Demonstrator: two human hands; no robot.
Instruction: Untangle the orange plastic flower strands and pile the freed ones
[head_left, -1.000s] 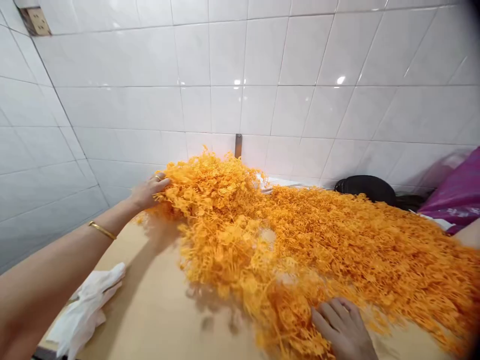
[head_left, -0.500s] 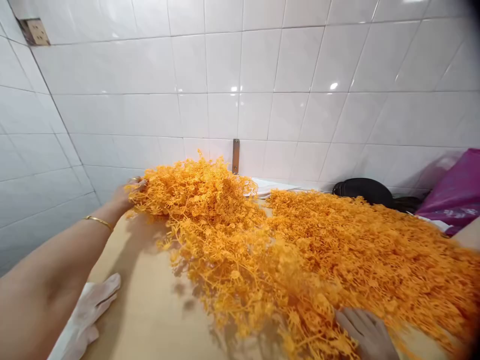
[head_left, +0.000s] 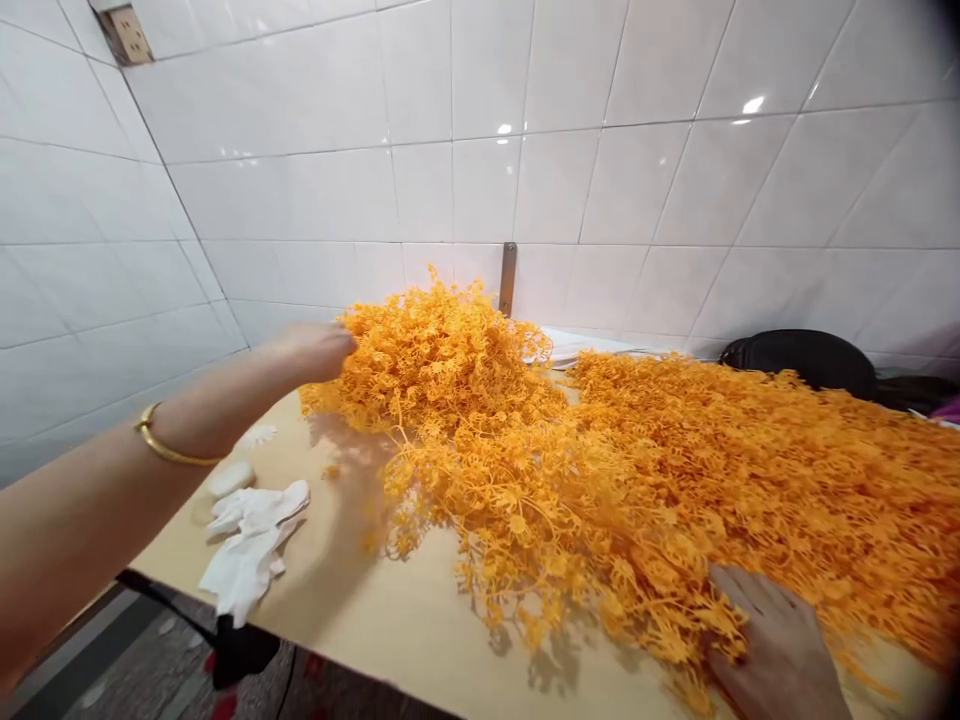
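Note:
A bushy bunch of orange artificial flowers [head_left: 517, 500] stretches diagonally over the table, its far left end heaped up high. My left hand [head_left: 322, 352], with a gold bangle on the wrist, is at that heaped end; it is smeared by motion and its fingers cannot be made out. At the near right end my right hand [head_left: 772, 640] is closed around the bunch, thumb below and fingers on top. Right of it spreads a wide layer of the same orange flowers [head_left: 810, 480], deeper in colour and flatter.
White cloth gloves [head_left: 255, 530] lie near the table's left front edge, with a whitish round object [head_left: 231, 480] behind them. A black rounded item [head_left: 799, 362] rests by the tiled wall [head_left: 315, 200]. Dark straps [head_left: 240, 650] hang below the table edge [head_left: 337, 650].
The view has swung left and down, so the gloves and floor show more. My left hand has drawn back slightly from over the heaped end; my right hand keeps its hold.

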